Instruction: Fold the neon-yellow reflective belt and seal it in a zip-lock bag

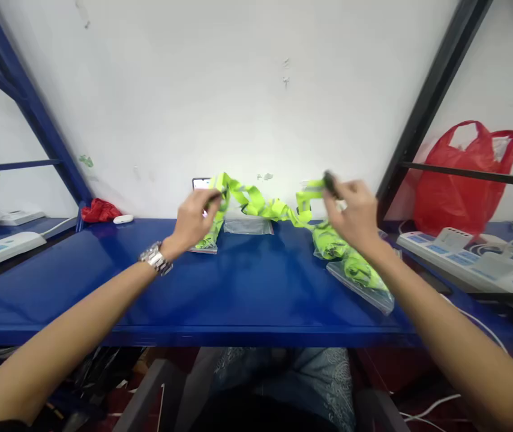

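Observation:
A twisted fluorescent yellow reflective strap (274,209) is stretched in the air between my hands, above the far part of the blue table. My left hand (196,217), with a metal watch on the wrist, is closed on one end of it, where something dark shows at the fingers. At the other end my right hand (352,210) grips the strap by a black piece like a buckle, blurred by motion. Rolled yellow straps in clear bags (359,273) lie below my right hand. Another bagged yellow strap (207,240) lies behind my left hand.
A flat clear plastic bag (248,227) lies near the wall on the blue table (256,282). A lit phone (201,183) leans behind my left hand. Red cloth (100,210) and a white oval object (123,219) sit left; a power strip (467,264) and red bag (461,180) stand right.

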`<state>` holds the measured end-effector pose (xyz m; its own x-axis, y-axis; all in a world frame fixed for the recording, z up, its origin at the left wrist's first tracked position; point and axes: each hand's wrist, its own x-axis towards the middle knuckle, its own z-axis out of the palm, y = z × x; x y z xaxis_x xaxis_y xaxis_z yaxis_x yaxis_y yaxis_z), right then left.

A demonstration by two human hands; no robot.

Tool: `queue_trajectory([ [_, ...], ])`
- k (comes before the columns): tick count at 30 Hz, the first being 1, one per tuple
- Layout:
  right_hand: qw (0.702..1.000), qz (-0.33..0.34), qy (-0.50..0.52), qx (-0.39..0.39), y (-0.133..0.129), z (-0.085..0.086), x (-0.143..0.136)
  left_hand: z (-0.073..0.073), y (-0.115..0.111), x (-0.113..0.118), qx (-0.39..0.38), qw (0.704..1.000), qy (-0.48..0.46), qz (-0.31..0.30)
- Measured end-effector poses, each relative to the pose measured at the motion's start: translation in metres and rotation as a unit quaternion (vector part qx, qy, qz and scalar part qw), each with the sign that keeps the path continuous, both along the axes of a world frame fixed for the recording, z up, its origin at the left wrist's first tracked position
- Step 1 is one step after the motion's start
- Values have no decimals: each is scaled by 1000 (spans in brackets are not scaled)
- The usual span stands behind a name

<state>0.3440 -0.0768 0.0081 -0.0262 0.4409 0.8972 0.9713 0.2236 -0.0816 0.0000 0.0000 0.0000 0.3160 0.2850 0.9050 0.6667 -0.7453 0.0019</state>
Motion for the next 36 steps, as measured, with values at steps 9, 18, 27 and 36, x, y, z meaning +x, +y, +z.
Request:
queue_trajectory([
  [9,890,279,-246,-263,-56,-99,-29,-64,-105,17,-151,898,385,-149],
  [18,906,235,-214,-279,-11,-100,-26,-78,-44,34,-333,877,321,-129],
  [27,941,139,-290,-105,-2,-97,-41,-88,-32,38,-216,943,249,-53],
  [36,926,207,-308,-68,-6,-100,-42,-83,-39,29,-237,924,270,-127],
])
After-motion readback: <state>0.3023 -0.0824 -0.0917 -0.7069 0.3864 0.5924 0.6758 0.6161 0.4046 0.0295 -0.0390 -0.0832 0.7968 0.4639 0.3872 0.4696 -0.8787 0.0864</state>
